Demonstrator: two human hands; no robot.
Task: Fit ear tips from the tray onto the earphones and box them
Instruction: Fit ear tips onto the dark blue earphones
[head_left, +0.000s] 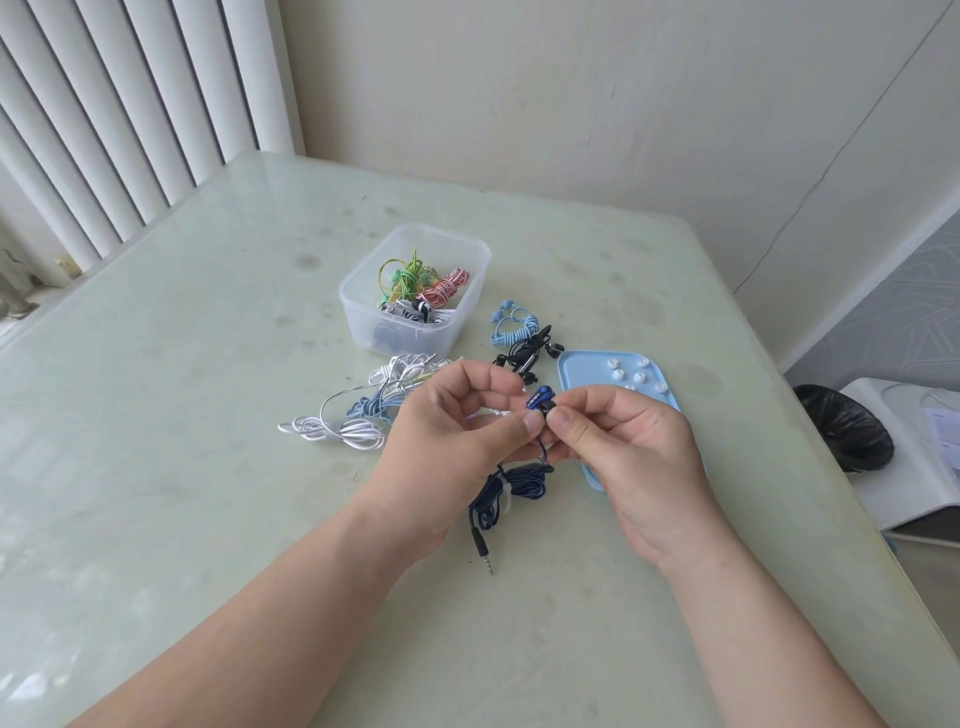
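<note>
My left hand (457, 431) and my right hand (628, 447) meet above the table and pinch a dark blue earbud (540, 401) between their fingertips. Its bundled dark blue cable (511, 493) hangs below, the jack plug (483, 551) lying on the table. Whether an ear tip sits under my right fingertips is hidden. The light blue tray (582, 371) lies just behind my right hand with several white ear tips (626, 371) in it. A clear plastic box (415, 291) further back holds green, red-white and black-white earphones.
Loose earphones lie on the glass-topped table: white and pale blue cables (363, 410) left of my hands, a light blue set (511, 322) and a black set (527, 351) between box and tray. A black-lined bin (847, 436) stands off the table's right edge.
</note>
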